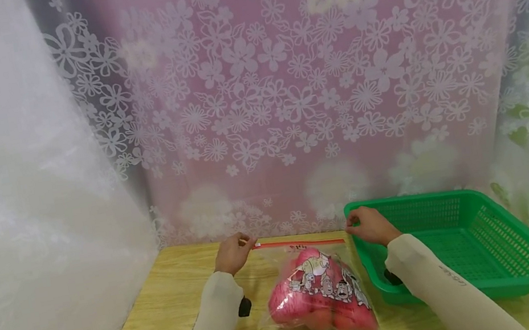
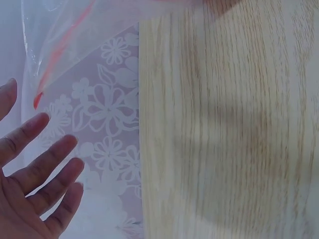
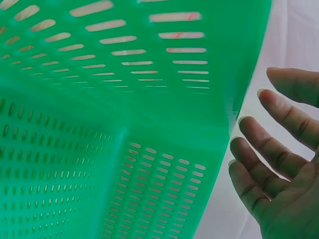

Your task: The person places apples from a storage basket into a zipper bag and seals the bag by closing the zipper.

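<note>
A clear zip bag (image 1: 335, 269) with cartoon figures printed on it lies on the table, full of several round pink-red things that look like fruit. Along its far edge runs a red zip strip (image 1: 303, 242). My left hand (image 1: 232, 254) is at the left end of that strip; in the left wrist view its fingers (image 2: 50, 164) are spread, with the bag's corner just beyond the tips. To the right of the bag, my right hand (image 1: 372, 226) hovers over the near left corner of a green basket (image 1: 456, 193). Its fingers (image 3: 279, 154) are loosely spread and hold nothing.
The slotted plastic basket stands on the right of the wood-grain table (image 1: 161, 302). Behind the table hangs a flowered pink curtain (image 1: 259, 131), with a whitish sheet (image 1: 30, 196) on the left.
</note>
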Action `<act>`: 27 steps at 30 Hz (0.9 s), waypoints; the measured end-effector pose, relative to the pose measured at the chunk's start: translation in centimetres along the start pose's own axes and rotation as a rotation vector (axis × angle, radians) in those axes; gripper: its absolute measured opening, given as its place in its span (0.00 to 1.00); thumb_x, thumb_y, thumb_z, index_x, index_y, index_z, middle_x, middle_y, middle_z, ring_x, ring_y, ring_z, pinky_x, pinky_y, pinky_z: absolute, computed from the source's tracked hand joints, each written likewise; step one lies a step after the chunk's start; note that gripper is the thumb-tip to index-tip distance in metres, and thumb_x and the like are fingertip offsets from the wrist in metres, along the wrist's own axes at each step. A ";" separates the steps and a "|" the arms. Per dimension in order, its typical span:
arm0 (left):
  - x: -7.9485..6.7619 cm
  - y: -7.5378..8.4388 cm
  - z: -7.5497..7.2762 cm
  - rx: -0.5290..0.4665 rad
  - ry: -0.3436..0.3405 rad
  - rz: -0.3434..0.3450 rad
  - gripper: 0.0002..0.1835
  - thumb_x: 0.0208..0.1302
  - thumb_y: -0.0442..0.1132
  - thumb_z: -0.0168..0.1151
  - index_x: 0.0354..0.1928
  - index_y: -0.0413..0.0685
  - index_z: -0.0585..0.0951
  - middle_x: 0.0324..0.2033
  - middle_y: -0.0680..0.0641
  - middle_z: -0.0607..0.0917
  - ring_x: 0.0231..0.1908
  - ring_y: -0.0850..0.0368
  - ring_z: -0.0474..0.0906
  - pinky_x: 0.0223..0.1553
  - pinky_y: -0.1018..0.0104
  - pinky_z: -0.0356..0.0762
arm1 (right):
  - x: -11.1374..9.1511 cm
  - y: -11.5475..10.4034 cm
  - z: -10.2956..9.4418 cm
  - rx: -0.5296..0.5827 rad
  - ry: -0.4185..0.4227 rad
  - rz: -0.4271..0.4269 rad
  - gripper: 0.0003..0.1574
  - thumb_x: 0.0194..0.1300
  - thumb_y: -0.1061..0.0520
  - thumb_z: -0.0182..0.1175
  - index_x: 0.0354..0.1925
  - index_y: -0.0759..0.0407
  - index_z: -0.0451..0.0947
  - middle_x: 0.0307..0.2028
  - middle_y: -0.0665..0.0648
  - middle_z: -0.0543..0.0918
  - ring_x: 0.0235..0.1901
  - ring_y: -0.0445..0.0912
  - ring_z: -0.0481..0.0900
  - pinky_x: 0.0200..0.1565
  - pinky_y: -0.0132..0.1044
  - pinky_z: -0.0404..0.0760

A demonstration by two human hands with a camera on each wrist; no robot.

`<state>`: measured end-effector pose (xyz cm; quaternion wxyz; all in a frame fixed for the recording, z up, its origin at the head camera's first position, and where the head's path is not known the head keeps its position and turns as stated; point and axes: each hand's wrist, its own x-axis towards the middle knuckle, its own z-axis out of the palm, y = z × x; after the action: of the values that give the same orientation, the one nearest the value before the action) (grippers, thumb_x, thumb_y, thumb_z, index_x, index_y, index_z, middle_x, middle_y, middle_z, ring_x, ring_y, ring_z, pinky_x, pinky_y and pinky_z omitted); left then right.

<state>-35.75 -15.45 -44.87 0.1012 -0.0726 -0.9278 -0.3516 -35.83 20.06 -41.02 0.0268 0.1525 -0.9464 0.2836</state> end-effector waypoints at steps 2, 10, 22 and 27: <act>-0.1 0.1 -0.1 0.013 0.001 0.021 0.23 0.69 0.56 0.55 0.49 0.43 0.81 0.45 0.38 0.84 0.43 0.43 0.81 0.44 0.46 0.81 | -0.1 0.0 0.0 -0.008 -0.002 0.004 0.09 0.67 0.58 0.60 0.41 0.64 0.80 0.45 0.64 0.81 0.46 0.59 0.78 0.44 0.54 0.81; -0.4 1.6 -0.8 0.137 0.014 0.110 0.27 0.68 0.57 0.57 0.57 0.42 0.77 0.52 0.39 0.82 0.47 0.40 0.80 0.51 0.41 0.76 | -0.5 -0.4 -0.6 0.004 -0.017 0.001 0.18 0.68 0.53 0.60 0.50 0.65 0.78 0.53 0.68 0.77 0.52 0.63 0.75 0.47 0.55 0.79; -1.9 6.9 -2.8 0.346 -0.035 0.191 0.37 0.63 0.65 0.57 0.68 0.52 0.69 0.66 0.38 0.68 0.66 0.36 0.61 0.67 0.31 0.46 | -1.8 -2.2 -1.4 -0.007 -0.052 -0.042 0.32 0.69 0.46 0.59 0.62 0.64 0.70 0.63 0.70 0.69 0.60 0.66 0.68 0.56 0.63 0.72; -3.1 9.0 -3.0 0.432 -0.035 0.246 0.42 0.59 0.71 0.56 0.69 0.54 0.67 0.68 0.37 0.64 0.69 0.36 0.56 0.67 0.30 0.42 | -2.7 -3.1 -1.7 -0.063 -0.048 -0.068 0.41 0.67 0.40 0.58 0.67 0.63 0.65 0.65 0.71 0.66 0.64 0.68 0.62 0.59 0.68 0.65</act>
<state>-30.51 -10.98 -37.63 0.1402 -0.1676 -0.9673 -0.1287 -32.38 19.28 -38.35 0.0185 0.1905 -0.9494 0.2489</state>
